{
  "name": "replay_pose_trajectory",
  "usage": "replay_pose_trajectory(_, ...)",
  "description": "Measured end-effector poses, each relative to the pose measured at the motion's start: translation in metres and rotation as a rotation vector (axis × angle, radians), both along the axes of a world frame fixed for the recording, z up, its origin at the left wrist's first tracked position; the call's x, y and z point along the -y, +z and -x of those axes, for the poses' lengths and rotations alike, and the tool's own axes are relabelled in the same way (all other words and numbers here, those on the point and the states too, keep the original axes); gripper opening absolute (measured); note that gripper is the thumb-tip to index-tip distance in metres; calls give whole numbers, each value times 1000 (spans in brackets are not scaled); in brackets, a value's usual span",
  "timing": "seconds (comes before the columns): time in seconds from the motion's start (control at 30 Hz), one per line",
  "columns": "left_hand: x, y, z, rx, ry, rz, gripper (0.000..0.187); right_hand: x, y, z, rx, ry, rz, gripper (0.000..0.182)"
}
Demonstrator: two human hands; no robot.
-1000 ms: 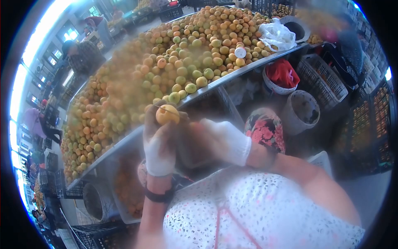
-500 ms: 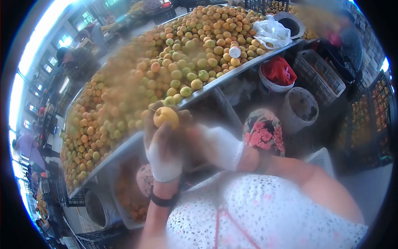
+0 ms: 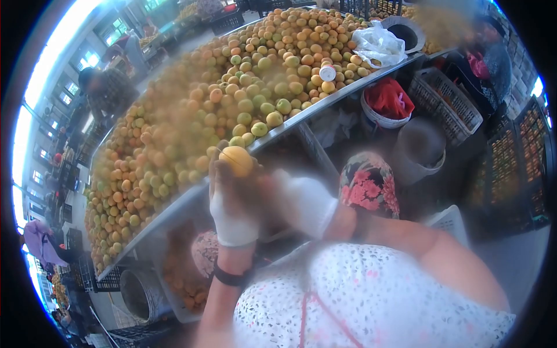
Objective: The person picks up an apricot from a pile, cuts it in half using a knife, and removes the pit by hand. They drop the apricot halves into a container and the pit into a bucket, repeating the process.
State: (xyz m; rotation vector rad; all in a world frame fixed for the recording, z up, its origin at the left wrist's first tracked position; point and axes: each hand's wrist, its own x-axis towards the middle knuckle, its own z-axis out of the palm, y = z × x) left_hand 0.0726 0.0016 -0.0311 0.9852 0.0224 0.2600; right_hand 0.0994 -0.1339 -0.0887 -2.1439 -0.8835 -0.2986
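My left hand (image 3: 229,203), in a worn white glove, holds a yellow-orange fruit (image 3: 237,161) in its fingers, near the metal edge of the fruit table. My right hand (image 3: 290,200), also gloved, is held against the left one, just right of the fruit. A blurred smear covers its fingers, so their pose and anything in them are hidden. Beyond the hands, a large heap of orange and green fruits (image 3: 255,87) fills the sloping table (image 3: 290,123). On the heap lie a small white-capped container (image 3: 327,73) and a clear plastic bag (image 3: 380,45).
A bucket with red cloth (image 3: 387,103), a second bucket (image 3: 419,152) and a grey crate (image 3: 445,104) stand below the table at right. A grey bucket (image 3: 137,294) and a bin of orange pieces (image 3: 185,290) are at lower left. Other people sit at right and far left.
The fruit has turned and moved slightly up and right in my left hand, and less of my fingers shows over it. The person at right has shifted.
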Motion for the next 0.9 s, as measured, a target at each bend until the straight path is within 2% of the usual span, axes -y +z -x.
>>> replay_pose_trajectory(0.07, -3, 1, 4, 32, -33, -64, 61, 1, 7, 5, -2, -44, 3, 22)
replay_pose_trajectory(0.17, -2, 3, 7, 20, -92, 17, 57, 4, 17, 8, -25, -4, -59, 21)
replay_pose_trajectory(0.2, 4, 4, 11, 66, 35, -177, 58, 4, 13, 7, -18, -8, -61, 21)
replay_pose_trajectory(0.23, 7, 5, 13, 111, 162, -370, 58, 1, 3, 5, -105, 37, -174, 20)
replay_pose_trajectory(0.27, 9, 6, 11, 115, 159, -370, 58, 0, 1, 4, -192, 83, -288, 20)
replay_pose_trajectory(0.33, 10, 6, 10, 111, 209, -466, 63, -1, -2, 5, -149, 67, -262, 20)
replay_pose_trajectory(0.37, 8, 2, 10, 109, 211, -464, 63, -2, -1, 5, -104, 53, -234, 20)
replay_pose_trajectory(0.43, 2, -8, 9, -119, 8, -216, 68, -3, 2, 5, -14, 28, -177, 21)
replay_pose_trajectory(0.5, 0, -5, 8, -128, 21, -213, 68, -3, 4, 3, 42, 11, -152, 21)
replay_pose_trajectory(0.57, -6, -4, 10, 38, -2, -294, 63, 0, 4, 7, 19, 18, -167, 22)
replay_pose_trajectory(0.6, -4, -1, 14, 84, 98, -504, 58, 2, 6, 6, 18, 16, -166, 22)
replay_pose_trajectory(0.7, -4, -7, 7, 125, 225, -616, 56, 2, 9, 8, -75, 63, -154, 23)
replay_pose_trajectory(0.73, -6, -7, 5, 124, 229, -613, 56, 2, 8, 7, -48, 46, -116, 23)
replay_pose_trajectory(0.8, -11, -8, 2, -40, 22, -298, 60, 1, 2, 5, -26, 27, -72, 23)
replay_pose_trajectory(0.83, -8, -11, 0, -48, 19, -295, 60, -1, -4, 3, -33, 7, -64, 22)
replay_pose_trajectory(0.9, 1, -18, -6, -163, -5, 30, 64, -4, -14, -1, -40, -17, -54, 21)
